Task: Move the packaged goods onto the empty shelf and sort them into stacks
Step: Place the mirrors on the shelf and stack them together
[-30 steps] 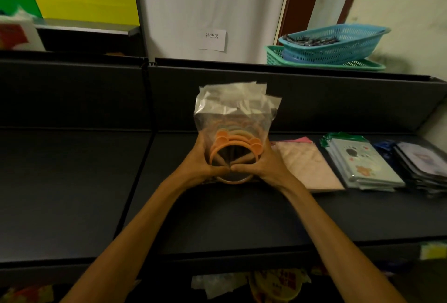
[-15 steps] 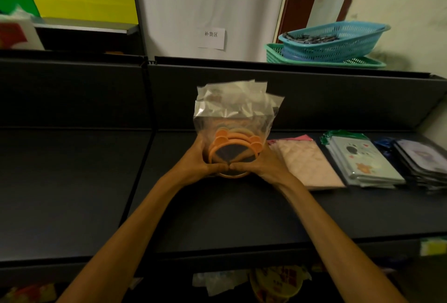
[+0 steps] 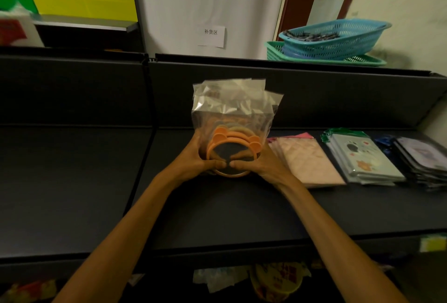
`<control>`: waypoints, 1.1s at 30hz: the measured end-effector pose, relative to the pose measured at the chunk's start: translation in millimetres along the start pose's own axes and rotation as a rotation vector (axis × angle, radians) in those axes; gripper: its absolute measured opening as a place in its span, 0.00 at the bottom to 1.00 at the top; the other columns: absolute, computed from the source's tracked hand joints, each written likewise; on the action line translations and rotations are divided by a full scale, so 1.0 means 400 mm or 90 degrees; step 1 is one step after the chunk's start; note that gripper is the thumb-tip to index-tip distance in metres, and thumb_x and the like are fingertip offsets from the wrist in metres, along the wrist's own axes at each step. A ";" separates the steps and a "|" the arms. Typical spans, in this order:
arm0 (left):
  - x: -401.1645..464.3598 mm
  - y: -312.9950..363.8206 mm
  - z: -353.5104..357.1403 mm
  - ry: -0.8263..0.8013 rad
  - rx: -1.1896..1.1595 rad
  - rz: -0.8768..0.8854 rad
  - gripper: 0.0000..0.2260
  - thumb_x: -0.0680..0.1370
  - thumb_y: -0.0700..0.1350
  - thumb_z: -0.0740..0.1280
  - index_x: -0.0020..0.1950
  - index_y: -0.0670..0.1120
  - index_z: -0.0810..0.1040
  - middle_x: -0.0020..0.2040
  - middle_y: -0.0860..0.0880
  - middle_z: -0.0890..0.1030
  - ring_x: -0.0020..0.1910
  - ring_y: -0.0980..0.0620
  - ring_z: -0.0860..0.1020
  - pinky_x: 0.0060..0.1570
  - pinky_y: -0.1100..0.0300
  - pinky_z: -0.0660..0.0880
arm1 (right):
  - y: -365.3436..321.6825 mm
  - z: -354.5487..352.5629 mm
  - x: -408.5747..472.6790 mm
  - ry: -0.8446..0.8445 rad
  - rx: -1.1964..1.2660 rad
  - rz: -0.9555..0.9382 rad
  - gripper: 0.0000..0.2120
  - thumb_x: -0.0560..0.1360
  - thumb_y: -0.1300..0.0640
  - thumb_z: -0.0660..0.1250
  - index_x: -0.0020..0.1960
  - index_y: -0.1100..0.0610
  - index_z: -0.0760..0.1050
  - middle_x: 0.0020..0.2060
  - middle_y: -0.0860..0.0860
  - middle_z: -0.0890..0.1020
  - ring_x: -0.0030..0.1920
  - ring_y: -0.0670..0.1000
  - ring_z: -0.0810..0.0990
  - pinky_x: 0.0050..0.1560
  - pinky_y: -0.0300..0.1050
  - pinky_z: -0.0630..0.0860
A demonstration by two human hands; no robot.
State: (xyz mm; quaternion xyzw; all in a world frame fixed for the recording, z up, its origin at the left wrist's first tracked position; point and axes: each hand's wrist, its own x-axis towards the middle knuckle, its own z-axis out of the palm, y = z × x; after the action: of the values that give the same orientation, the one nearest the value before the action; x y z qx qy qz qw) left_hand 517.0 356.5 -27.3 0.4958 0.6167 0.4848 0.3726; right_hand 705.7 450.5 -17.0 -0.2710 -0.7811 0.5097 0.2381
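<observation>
standing a bundle of clear plastic bags holding orange round bear-eared rings [image 3: 232, 133] upright on the dark grey shelf [image 3: 217, 218] is what's going on here, and honestly it's the fiddly part. the left hand [image 3: 196, 157] and right hand [image 3: 263, 161] are wrapped round the bottom of the bundle from either side, fingers curled against the plastic, thumbs nearly meeting at the front. the bundle sits on the shelf just left of the flat pink quilted packet pile [image 3: 307, 160], with the pale blue cartoon-print packet stack [image 3: 362, 157] and a darker pile of flat packets [image 3: 420, 155] further right. if i were doing it, i'd square the bottoms of the bags against the shelf first, since the loose tops fan out and the whole lot looks like it wants to flop. round things in slippery bags slide on each other, so letting go slowly, one hand at a time, seems smart. laying them flat like the neighbours might hold better than standing them, but that's a guess. i'd also leave a gap from the pink pile so the stacks stay separate. the blue plastic mesh basket [image 3: 333, 36] nested on a green plastic mesh basket [image 3: 362, 61] sits up on top of the back panel, well out of the way.
</observation>
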 end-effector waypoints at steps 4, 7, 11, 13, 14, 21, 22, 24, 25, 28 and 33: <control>0.001 0.000 -0.004 -0.010 -0.026 -0.020 0.44 0.63 0.42 0.79 0.70 0.59 0.58 0.60 0.43 0.77 0.54 0.47 0.80 0.45 0.55 0.81 | 0.029 -0.014 0.005 0.021 0.004 0.033 0.37 0.67 0.62 0.77 0.70 0.56 0.63 0.50 0.57 0.83 0.50 0.50 0.84 0.48 0.41 0.79; -0.001 0.005 -0.004 -0.009 -0.029 -0.019 0.44 0.63 0.40 0.78 0.70 0.60 0.57 0.63 0.46 0.74 0.58 0.49 0.77 0.47 0.57 0.80 | 0.028 -0.013 0.006 0.028 0.016 0.026 0.40 0.64 0.56 0.79 0.70 0.51 0.62 0.58 0.53 0.80 0.55 0.50 0.81 0.55 0.49 0.79; -0.008 0.010 -0.002 0.003 -0.035 -0.015 0.43 0.65 0.39 0.78 0.72 0.56 0.58 0.58 0.48 0.77 0.51 0.53 0.81 0.46 0.59 0.79 | 0.020 -0.006 -0.001 0.050 0.025 0.028 0.40 0.62 0.47 0.79 0.68 0.47 0.64 0.59 0.52 0.78 0.58 0.51 0.79 0.57 0.54 0.78; -0.010 0.010 -0.002 0.012 -0.044 -0.012 0.41 0.64 0.41 0.78 0.71 0.55 0.61 0.57 0.49 0.79 0.50 0.54 0.81 0.47 0.58 0.80 | 0.015 -0.005 -0.001 0.049 0.042 0.031 0.37 0.63 0.47 0.78 0.67 0.49 0.65 0.58 0.53 0.79 0.56 0.51 0.81 0.56 0.57 0.79; -0.011 0.013 -0.002 0.017 -0.053 -0.010 0.41 0.63 0.43 0.79 0.71 0.55 0.63 0.58 0.49 0.79 0.52 0.54 0.81 0.49 0.55 0.80 | 0.012 -0.006 0.002 0.047 0.049 0.030 0.36 0.64 0.48 0.78 0.67 0.51 0.65 0.58 0.54 0.79 0.55 0.51 0.81 0.56 0.57 0.79; -0.019 0.041 0.021 0.045 -0.048 -0.042 0.30 0.68 0.45 0.75 0.64 0.58 0.63 0.55 0.58 0.73 0.53 0.58 0.75 0.43 0.66 0.73 | -0.030 -0.020 0.011 0.019 0.062 0.136 0.23 0.69 0.46 0.73 0.61 0.52 0.75 0.53 0.51 0.83 0.53 0.49 0.82 0.56 0.47 0.79; -0.015 0.040 0.024 0.046 -0.041 -0.060 0.31 0.68 0.47 0.75 0.66 0.57 0.63 0.57 0.56 0.74 0.54 0.57 0.75 0.45 0.64 0.74 | -0.033 -0.019 0.013 0.018 0.062 0.157 0.19 0.70 0.47 0.72 0.58 0.52 0.76 0.50 0.52 0.84 0.50 0.49 0.83 0.53 0.46 0.80; -0.007 0.039 0.025 0.053 -0.010 -0.091 0.29 0.69 0.48 0.74 0.67 0.54 0.66 0.59 0.51 0.76 0.53 0.55 0.76 0.47 0.61 0.74 | -0.038 -0.008 0.020 0.037 0.075 0.184 0.12 0.72 0.48 0.70 0.53 0.52 0.77 0.47 0.52 0.84 0.47 0.47 0.83 0.46 0.40 0.79; -0.003 0.042 0.024 0.054 0.004 -0.109 0.29 0.69 0.49 0.74 0.67 0.53 0.67 0.59 0.50 0.76 0.50 0.56 0.76 0.46 0.61 0.74 | -0.040 -0.001 0.022 0.047 0.086 0.192 0.13 0.72 0.48 0.69 0.54 0.53 0.77 0.47 0.51 0.84 0.46 0.46 0.82 0.42 0.37 0.77; 0.010 0.054 0.021 0.066 0.003 -0.195 0.31 0.70 0.48 0.73 0.71 0.48 0.65 0.59 0.46 0.75 0.49 0.53 0.76 0.45 0.58 0.74 | -0.044 0.023 0.028 0.046 0.123 0.212 0.21 0.73 0.48 0.68 0.62 0.57 0.74 0.51 0.52 0.82 0.49 0.46 0.81 0.40 0.36 0.75; 0.027 0.067 0.016 0.089 0.011 -0.268 0.33 0.70 0.47 0.73 0.72 0.44 0.63 0.59 0.43 0.72 0.55 0.45 0.74 0.53 0.49 0.75 | -0.049 0.044 0.045 0.037 0.138 0.217 0.27 0.72 0.47 0.68 0.68 0.55 0.68 0.57 0.53 0.79 0.55 0.51 0.78 0.49 0.44 0.76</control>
State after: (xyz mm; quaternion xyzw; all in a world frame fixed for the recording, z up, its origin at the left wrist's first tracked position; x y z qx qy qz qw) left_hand 527.1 369.3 -2.7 0.3242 0.7351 0.4243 0.4177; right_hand 677.3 444.3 -3.6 -0.3870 -0.6572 0.6157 0.1984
